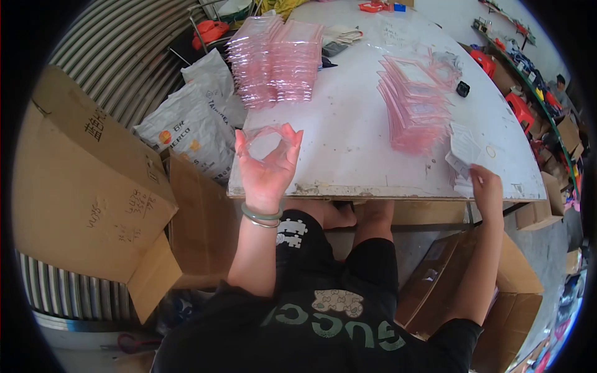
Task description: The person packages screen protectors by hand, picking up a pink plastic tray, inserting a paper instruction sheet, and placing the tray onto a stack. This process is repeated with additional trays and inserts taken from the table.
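My left hand (267,171) is raised near the table's front left edge, palm up. Its thumb and fingers are spread apart and hold a clear plastic bag (266,132) with its mouth stretched wide. At the right front edge, my right hand (488,189) pinches a thin white sheet (458,163), perhaps card or plastic. White pieces lie around and under it in a small pile. Just behind that pile stands a leaning stack of clear bags with pink edges (415,109). Taller stacks of similar pink-edged bags (273,65) stand at the back left.
The white table (348,143) spans the front. A small black object (462,89) and a ring (490,151) lie on its right side. A big cardboard box (93,174) and white sacks (193,118) stand left. Another open box (519,311) is below right. A person sits far right.
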The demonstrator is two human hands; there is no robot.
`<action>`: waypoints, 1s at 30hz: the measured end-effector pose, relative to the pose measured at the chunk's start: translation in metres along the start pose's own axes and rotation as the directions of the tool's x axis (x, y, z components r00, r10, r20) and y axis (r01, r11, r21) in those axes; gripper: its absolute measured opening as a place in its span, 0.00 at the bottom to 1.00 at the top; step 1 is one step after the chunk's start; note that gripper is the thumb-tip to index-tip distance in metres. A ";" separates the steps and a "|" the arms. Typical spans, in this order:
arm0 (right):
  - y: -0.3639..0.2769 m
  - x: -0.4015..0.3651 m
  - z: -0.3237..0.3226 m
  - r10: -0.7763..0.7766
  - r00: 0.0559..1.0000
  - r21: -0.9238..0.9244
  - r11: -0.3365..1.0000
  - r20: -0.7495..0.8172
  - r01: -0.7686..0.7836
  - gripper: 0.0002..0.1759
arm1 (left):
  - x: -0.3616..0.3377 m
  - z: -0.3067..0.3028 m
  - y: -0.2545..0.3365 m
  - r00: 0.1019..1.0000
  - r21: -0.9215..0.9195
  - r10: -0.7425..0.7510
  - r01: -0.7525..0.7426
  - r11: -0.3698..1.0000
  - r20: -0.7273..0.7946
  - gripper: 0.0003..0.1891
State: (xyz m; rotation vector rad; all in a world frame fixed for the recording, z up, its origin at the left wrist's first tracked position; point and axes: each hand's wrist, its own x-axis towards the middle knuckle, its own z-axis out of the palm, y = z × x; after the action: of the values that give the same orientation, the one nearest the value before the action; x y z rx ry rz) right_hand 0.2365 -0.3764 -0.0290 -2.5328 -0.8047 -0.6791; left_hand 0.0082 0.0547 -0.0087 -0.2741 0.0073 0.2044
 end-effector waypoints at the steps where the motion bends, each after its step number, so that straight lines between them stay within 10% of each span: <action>1: -0.006 0.003 -0.015 -0.019 0.997 -0.043 0.999 -0.071 0.016 0.11 | -0.001 0.001 -0.003 1.000 -0.031 -0.013 0.012 0.999 -0.009 0.49; 3: -0.039 0.000 -0.050 0.044 0.916 -0.034 0.997 -0.398 -0.062 0.11 | 0.001 0.000 -0.004 1.000 -0.036 -0.009 0.009 0.999 -0.009 0.48; 5: -0.091 -0.004 -0.074 0.143 0.809 0.395 0.911 -0.570 0.117 0.12 | 0.003 -0.009 -0.003 1.000 0.021 0.020 -0.020 1.000 -0.010 0.48; 8: -0.173 -0.011 -0.081 -0.054 0.860 0.802 0.336 -0.507 0.494 0.13 | 0.007 -0.008 -0.022 0.995 -0.053 -0.046 0.042 0.998 -0.089 0.47; 10: -0.210 -0.006 -0.073 -0.270 0.837 0.794 0.278 -0.475 0.540 0.16 | 0.006 -0.012 -0.027 0.994 0.076 -0.105 0.105 0.992 -0.003 0.45; 16: -0.240 0.005 -0.042 -0.503 0.767 0.507 0.575 -0.399 0.642 0.18 | -0.008 -0.003 -0.040 1.000 0.201 -0.012 0.009 0.980 0.016 0.41; 30: -0.241 0.008 -0.050 -0.589 0.627 0.279 0.576 -0.510 0.768 0.19 | -0.006 -0.003 -0.049 0.999 0.397 0.002 -0.022 0.918 0.051 0.38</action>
State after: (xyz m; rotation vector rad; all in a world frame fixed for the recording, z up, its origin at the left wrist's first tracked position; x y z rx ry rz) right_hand 0.0773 -0.2155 0.0682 -1.5038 -1.6214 -0.9967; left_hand 0.0122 0.0067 0.0020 0.1384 0.0012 0.2174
